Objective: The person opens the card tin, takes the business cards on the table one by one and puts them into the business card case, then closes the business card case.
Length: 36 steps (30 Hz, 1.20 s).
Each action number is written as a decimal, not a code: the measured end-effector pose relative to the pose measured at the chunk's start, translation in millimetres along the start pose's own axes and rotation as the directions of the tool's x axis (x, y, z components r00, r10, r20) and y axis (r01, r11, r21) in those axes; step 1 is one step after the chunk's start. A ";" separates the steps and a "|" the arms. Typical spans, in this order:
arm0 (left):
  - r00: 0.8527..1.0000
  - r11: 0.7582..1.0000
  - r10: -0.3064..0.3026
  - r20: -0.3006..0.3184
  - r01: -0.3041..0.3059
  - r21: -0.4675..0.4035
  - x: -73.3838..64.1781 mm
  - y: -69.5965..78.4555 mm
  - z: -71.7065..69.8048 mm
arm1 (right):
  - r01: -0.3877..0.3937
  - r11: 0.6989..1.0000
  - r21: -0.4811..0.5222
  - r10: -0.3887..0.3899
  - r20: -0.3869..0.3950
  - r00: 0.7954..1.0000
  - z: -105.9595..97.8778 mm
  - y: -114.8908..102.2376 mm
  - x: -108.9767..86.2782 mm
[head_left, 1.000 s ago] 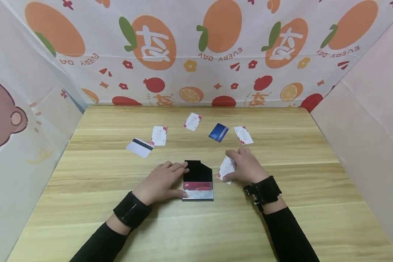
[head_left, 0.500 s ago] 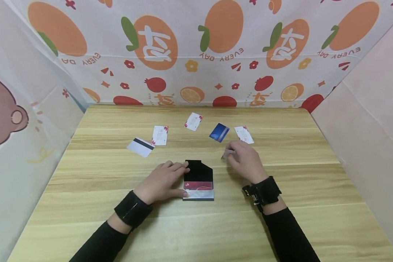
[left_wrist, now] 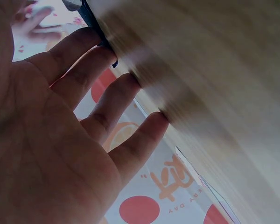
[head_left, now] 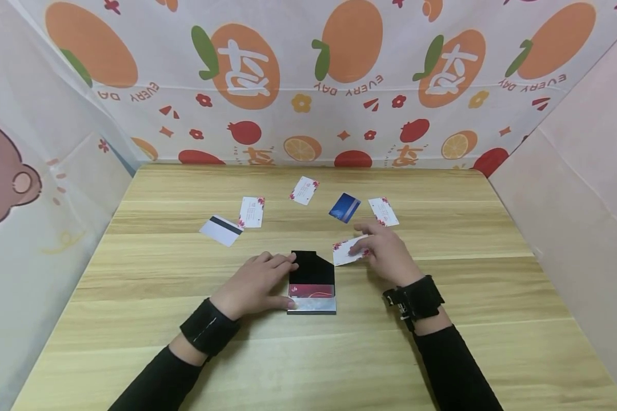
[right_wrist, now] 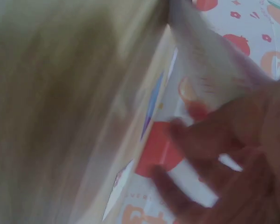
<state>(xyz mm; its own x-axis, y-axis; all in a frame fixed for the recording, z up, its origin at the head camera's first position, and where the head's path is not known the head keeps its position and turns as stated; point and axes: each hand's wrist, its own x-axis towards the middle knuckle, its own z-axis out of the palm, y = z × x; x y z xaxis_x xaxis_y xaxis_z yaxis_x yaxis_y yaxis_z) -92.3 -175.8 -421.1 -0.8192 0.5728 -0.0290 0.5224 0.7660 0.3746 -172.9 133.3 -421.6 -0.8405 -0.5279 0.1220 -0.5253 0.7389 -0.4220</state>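
Observation:
A card holder [head_left: 311,268] lies unfolded on the table, its black flap at the far side and a dark red card [head_left: 311,291] in its front pocket. My left hand [head_left: 254,285] rests along its left edge, fingertips on the flap and thumb on the pocket; the left wrist view shows the fingers relaxed, with two fingertips at the table. Between thumb and fingers my right hand [head_left: 389,254] holds a white business card [head_left: 344,252] with red floral corners, tilted beside the holder's right edge. In the right wrist view that card [right_wrist: 214,60] is blurred.
Further back lie a white card with a black stripe [head_left: 221,230], a floral business card [head_left: 251,212] touching it, another floral card [head_left: 304,190], a blue card [head_left: 345,208] and a third floral card [head_left: 383,212]. A fruit-print cloth [head_left: 308,125] hangs behind the table.
My right hand has lifted the business card off the table and turned it, and its left end now reaches the holder's right edge. My left hand and the holder have stayed put.

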 end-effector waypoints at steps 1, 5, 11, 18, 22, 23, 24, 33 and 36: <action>1.000 1.000 -0.001 0.001 0.001 0.002 0.3 0.1 -0.1 | -0.015 1.000 -0.009 0.015 0.025 1.000 -0.4 0.6 -0.6; 1.000 1.000 -0.009 0.008 0.009 0.008 1.1 0.0 -0.2 | -0.052 0.998 -0.046 0.055 0.076 0.996 -1.2 2.3 -1.4; 1.000 1.000 -0.016 0.014 0.016 0.008 1.3 -1.3 0.8 | -0.092 0.995 -0.025 0.094 0.096 0.991 -0.8 3.3 0.5; 1.000 1.000 -0.010 0.009 0.010 0.002 2.5 -0.2 -1.4 | -0.124 0.991 -0.041 0.129 0.144 0.981 2.8 3.9 -0.6; 1.000 1.000 -0.017 0.022 0.017 -0.002 1.6 1.1 -3.2 | -0.141 0.989 -0.033 0.144 0.146 0.979 3.4 1.5 -1.1; 1.000 1.000 -0.019 0.022 0.019 -0.001 1.3 1.3 -3.2 | -0.148 0.988 -0.033 0.152 0.149 0.977 3.5 1.3 -1.4; 1.000 1.000 -0.020 0.021 0.020 0.000 1.0 1.3 -3.1 | -0.155 0.987 -0.034 0.158 0.151 0.976 3.6 1.1 -1.7; 1.000 1.000 -0.011 0.018 0.011 -0.004 -0.1 0.7 -2.0 | -0.120 0.993 0.001 0.120 0.021 0.993 5.4 -1.1 -0.6; 1.000 1.000 -0.006 0.012 0.006 -0.001 0.1 0.4 -2.2 | -0.078 0.997 -0.002 0.078 -0.050 0.996 3.5 -4.9 0.3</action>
<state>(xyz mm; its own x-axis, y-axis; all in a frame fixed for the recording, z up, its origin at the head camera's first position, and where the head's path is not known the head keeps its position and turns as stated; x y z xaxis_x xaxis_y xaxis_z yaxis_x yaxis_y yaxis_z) -92.7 -176.1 -419.0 -0.8195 0.5714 -0.0429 0.5168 0.7694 0.3754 -170.2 128.0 -422.7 -0.8844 -0.4472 0.1334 -0.4584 0.7789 -0.4280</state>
